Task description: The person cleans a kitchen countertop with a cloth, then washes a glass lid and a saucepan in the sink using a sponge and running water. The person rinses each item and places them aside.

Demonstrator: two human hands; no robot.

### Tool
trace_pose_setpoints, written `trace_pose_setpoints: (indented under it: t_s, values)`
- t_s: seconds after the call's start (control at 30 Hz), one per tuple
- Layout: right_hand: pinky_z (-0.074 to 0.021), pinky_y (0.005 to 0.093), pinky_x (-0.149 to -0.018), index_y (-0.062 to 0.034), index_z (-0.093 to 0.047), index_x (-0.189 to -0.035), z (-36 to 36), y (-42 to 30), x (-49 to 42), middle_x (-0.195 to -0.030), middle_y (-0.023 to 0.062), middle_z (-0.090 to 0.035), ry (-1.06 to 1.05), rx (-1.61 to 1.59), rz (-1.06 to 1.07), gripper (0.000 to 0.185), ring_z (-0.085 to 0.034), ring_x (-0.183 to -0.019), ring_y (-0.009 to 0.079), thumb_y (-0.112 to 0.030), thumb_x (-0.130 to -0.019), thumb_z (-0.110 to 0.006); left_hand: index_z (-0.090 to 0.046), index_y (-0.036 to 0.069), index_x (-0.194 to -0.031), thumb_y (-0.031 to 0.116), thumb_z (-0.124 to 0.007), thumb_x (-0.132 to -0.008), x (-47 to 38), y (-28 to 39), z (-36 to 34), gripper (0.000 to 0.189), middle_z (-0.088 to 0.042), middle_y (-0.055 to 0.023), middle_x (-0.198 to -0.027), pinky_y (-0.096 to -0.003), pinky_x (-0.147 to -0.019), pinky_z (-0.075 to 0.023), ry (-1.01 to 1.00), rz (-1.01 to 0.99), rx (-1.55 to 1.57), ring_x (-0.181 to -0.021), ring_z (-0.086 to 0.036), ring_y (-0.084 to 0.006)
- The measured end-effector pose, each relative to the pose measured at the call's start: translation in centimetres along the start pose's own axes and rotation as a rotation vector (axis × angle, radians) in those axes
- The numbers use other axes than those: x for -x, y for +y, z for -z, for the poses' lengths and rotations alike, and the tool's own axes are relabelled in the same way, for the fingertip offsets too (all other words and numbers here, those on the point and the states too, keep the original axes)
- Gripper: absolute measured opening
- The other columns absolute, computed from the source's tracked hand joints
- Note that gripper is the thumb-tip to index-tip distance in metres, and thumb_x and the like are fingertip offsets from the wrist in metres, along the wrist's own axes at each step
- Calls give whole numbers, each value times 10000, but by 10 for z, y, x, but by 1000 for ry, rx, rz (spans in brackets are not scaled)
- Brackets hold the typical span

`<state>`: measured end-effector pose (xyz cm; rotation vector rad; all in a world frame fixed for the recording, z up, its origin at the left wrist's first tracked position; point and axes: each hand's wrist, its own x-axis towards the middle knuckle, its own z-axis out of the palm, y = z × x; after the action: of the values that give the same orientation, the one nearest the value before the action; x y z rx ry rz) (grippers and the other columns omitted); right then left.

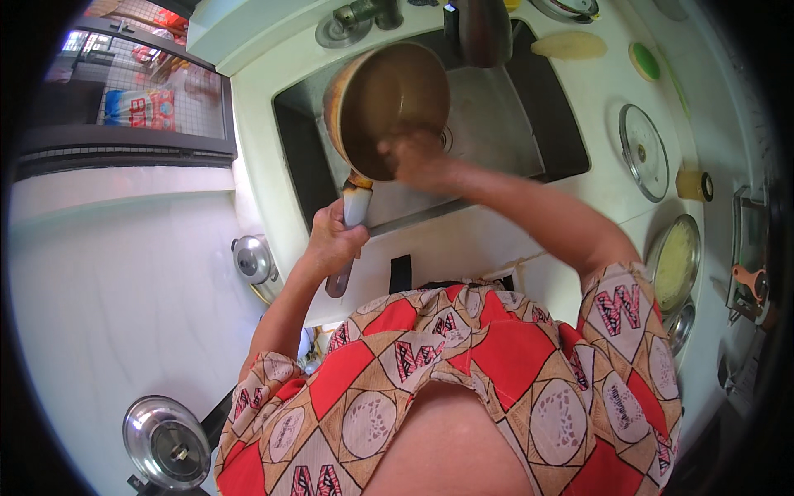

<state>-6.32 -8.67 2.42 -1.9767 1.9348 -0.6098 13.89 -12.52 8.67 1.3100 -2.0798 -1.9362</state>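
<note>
A saucepan with a stained rim is tilted over the sink, its opening facing me. My left hand grips its pale handle. Blurred by motion, my right hand is at the lower right of the pan's opening, its fingers reaching inside; whether they hold anything cannot be told. Behind the pan, a faucet stands at the sink's back edge. A dark, shiny vessel is at the sink's back right.
To the right of the sink lie a loofah-like pad, a green sponge, a glass lid, a small jar and a metal bowl with pale contents. Left are a small lidded pot and a large metal lid.
</note>
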Motion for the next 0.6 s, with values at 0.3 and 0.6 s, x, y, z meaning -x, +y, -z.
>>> trace_pose_setpoints:
  t_s: [0.3,0.6]
  values:
    - [-418,437,-829,-37,-658,-798,23,27,11,-958,144,-586,305,334,226,176,-520,-984,303,-93,-648,-585,-509,-2,-825,41,-546,-698,3,-6,4,140,-517,-38,-599,-267,-440,-432,78,27,-139,-482,-506,-107]
    - [-396,429,-856,-32,-670,-780,-6,-4,15,-918,147,-573,257,48,67,263,-512,-984,314,-126,-549,-587,-509,-21,-812,53,-556,-697,0,-13,3,146,-520,-63,-570,-280,-451,-432,99,36,-121,-480,-510,-119]
